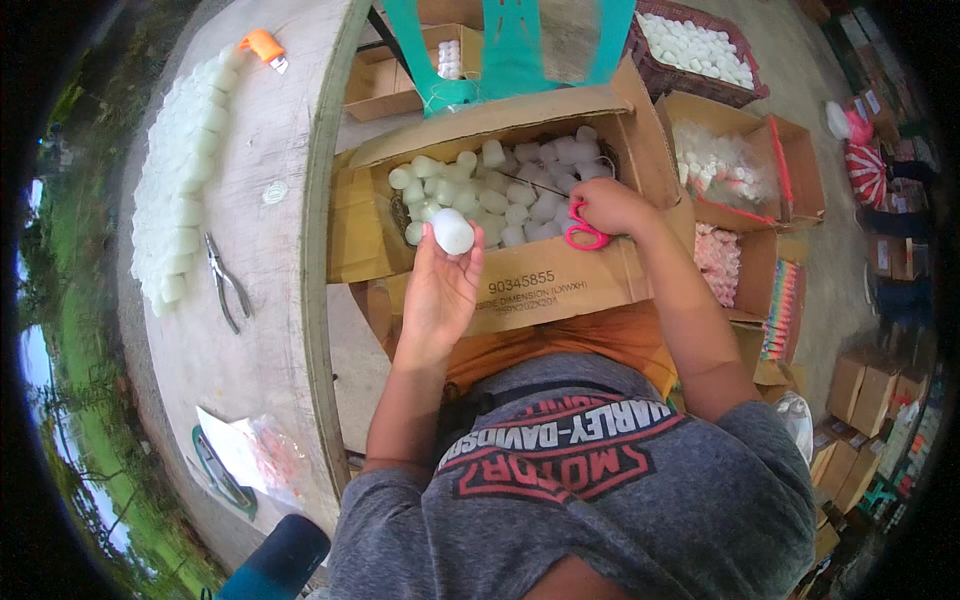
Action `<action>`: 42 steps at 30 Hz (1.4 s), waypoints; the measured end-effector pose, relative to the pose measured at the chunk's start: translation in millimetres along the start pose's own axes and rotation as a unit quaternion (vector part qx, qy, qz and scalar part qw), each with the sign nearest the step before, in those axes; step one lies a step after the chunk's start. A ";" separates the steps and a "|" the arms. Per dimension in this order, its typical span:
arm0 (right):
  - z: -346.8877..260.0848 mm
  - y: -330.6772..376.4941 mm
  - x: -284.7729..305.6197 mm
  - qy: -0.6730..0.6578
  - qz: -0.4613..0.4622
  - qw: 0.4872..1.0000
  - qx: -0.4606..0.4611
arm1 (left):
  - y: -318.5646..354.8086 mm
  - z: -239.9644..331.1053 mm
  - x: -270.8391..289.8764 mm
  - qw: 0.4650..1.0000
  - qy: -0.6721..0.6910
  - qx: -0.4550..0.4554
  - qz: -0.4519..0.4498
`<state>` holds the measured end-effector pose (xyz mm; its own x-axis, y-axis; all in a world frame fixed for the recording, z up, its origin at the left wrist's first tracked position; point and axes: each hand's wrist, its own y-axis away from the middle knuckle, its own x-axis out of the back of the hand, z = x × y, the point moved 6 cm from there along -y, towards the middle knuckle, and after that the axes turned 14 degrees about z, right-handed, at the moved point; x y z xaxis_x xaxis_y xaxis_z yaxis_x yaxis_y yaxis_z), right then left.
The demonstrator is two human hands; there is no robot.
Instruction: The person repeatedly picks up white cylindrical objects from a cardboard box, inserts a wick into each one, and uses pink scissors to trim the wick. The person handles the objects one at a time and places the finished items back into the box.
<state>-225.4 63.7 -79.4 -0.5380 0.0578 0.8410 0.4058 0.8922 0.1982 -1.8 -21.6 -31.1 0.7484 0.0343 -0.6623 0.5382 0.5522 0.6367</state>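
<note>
My left hand (440,290) holds up a white, rounded cylinder (453,232) at its fingertips, above the near edge of an open cardboard box (470,290). Inside the box lies a heap of similar white cylinders (490,200). At the box's right side my right hand (612,207) is closed around pink-handled scissors (586,236), whose loops stick out below the fingers. A thin dark line runs left from that hand over the heap; whether it is the blades or something else is unclear.
On the table (270,320) at left lie rows of white cylinders (185,170), an orange cutter (262,46), pliers (226,283) and a plastic bag (270,450). A teal chair (515,60) stands beyond the box. Rightward are a crate (700,85) and cartons (800,170).
</note>
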 end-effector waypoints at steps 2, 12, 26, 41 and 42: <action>1.1 -1.2 2.0 0.014 -0.051 0.998 -0.037 | -4.0 4.3 6.4 0.999 0.037 0.002 0.000; 13.8 -7.7 -7.2 -0.050 -0.048 0.997 -0.018 | -16.7 12.6 18.5 0.994 0.108 -0.009 0.011; -64.5 123.4 75.4 -0.326 -0.008 0.944 0.050 | -27.3 31.5 30.4 0.987 0.134 -0.079 0.039; -62.2 136.8 86.3 -0.378 -0.051 0.923 0.044 | -10.8 46.2 15.0 0.981 0.021 -0.189 0.041; -60.9 136.8 86.8 -0.378 -0.037 0.924 0.040 | -9.5 43.4 14.9 0.985 -0.001 -0.171 0.029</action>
<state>-171.6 163.5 51.3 -0.9368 0.2652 0.2283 0.3078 0.9348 0.1770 21.1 -62.5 -29.9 0.7755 0.0723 -0.6272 0.3327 0.7975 0.5033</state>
